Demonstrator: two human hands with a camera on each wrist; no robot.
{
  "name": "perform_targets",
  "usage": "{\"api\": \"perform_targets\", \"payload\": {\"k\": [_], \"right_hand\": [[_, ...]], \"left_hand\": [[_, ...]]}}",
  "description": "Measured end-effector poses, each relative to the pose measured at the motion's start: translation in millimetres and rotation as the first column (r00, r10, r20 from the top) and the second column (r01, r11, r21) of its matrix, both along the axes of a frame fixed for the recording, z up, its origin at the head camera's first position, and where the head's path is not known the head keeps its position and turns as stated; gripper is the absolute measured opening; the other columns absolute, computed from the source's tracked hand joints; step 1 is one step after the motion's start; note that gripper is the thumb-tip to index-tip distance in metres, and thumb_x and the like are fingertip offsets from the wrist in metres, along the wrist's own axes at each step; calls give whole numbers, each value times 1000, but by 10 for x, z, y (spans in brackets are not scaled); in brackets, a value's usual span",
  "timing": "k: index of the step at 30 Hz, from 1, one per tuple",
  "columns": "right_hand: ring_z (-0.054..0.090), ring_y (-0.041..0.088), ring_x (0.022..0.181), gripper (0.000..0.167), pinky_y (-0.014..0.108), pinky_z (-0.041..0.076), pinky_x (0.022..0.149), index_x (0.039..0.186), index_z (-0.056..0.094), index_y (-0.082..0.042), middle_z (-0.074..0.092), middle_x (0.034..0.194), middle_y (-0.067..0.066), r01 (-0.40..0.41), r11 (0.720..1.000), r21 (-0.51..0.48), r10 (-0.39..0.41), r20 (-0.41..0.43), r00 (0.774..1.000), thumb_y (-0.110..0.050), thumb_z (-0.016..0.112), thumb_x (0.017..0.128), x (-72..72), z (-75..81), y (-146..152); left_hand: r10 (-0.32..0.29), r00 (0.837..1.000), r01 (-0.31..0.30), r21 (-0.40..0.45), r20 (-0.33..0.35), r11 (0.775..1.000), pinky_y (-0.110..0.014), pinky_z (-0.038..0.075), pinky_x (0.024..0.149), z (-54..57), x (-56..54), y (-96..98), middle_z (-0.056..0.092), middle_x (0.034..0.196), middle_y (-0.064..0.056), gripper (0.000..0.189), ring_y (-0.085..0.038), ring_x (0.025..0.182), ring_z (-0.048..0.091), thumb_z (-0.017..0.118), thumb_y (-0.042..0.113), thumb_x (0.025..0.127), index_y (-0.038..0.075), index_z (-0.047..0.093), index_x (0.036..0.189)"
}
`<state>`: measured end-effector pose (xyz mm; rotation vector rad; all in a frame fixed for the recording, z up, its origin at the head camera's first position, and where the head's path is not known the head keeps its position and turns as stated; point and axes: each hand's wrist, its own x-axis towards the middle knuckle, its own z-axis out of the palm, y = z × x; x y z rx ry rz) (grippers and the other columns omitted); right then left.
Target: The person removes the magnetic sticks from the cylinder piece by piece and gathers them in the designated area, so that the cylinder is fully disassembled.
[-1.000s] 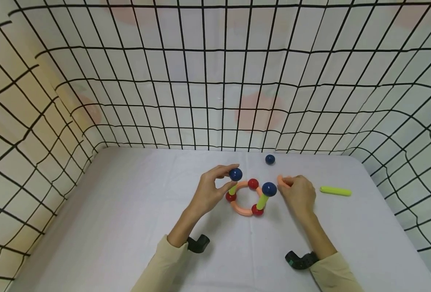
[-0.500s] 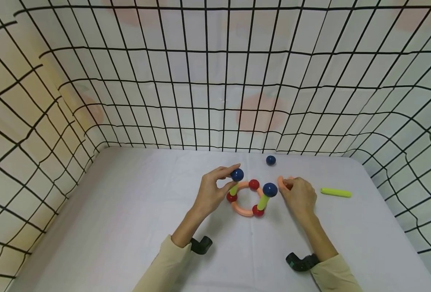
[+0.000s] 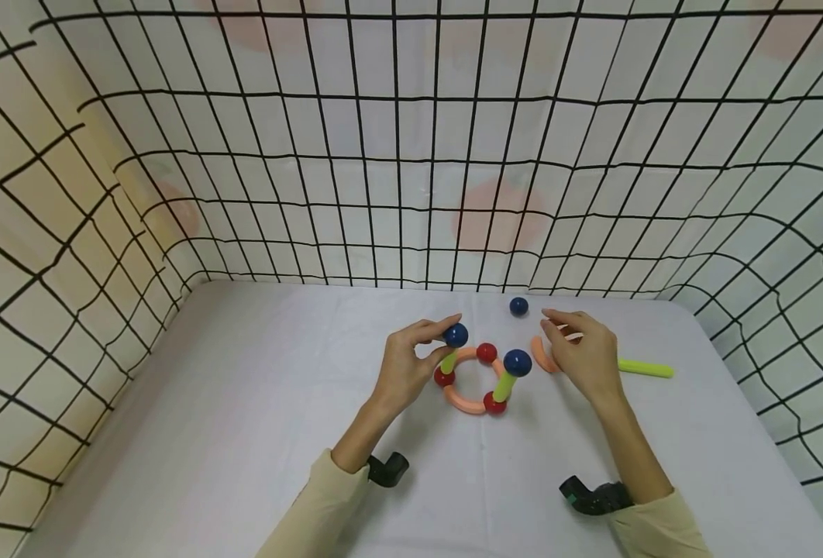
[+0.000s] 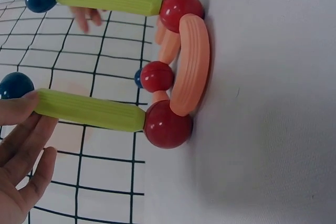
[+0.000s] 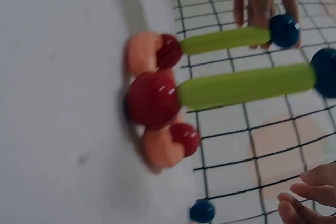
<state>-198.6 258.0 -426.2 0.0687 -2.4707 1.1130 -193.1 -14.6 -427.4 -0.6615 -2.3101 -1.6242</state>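
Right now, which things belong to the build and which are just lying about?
In the build:
peach curved rods and red balls, joined in a ring
two yellow-green uprights topped with blue balls
left hand, pinching one upright near its top

Lying about, probably matching spares:
single blue ball at the back
yellow-green rod
loose peach curved piece near right hand
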Motion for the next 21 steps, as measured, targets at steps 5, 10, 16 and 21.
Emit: {"api": "perform_targets", "payload": {"k": [5,10,16,21], "right_hand": [[60,-2,94,29,13,50,84,126,75,-7,75,111,13,-81,996,-34,81,-18,997,-22,68,102,75,199,-192],[67,27,105,34,47,52,96,128,74,-9,74,115,13,-201,979,-23,202,11,979,-18,76,95,170,381,-476],[73,29,103,35,48,59,88,116,79,-6,79,109,11,-292,955,53,293,-23,956,-13,88,83,204,440,-768],[75,33,101,38,46,62,81,112,80,-3,80,104,14,-274,953,128,283,-62,957,-15,92,78,198,417,-897]], "left_hand": [[4,1000,-4,1,2,1000,-46,58,101,-6,-6,-9,79,106,-11,48,-25,100,74,78,-7,86,10,73,131],[4,1000,-4,-4,-16,1000,-46,59,99,-13,-18,-20,79,105,-11,48,-25,99,75,78,-7,86,9,73,130],[-5,1000,5,3,-30,1000,-42,58,101,-18,-34,-24,79,103,-11,48,-24,97,76,79,-6,85,8,73,130],[-4,999,4,3,-37,1000,-41,59,100,-22,-35,-23,80,102,-11,50,-23,95,76,79,-6,85,10,72,132]]}}
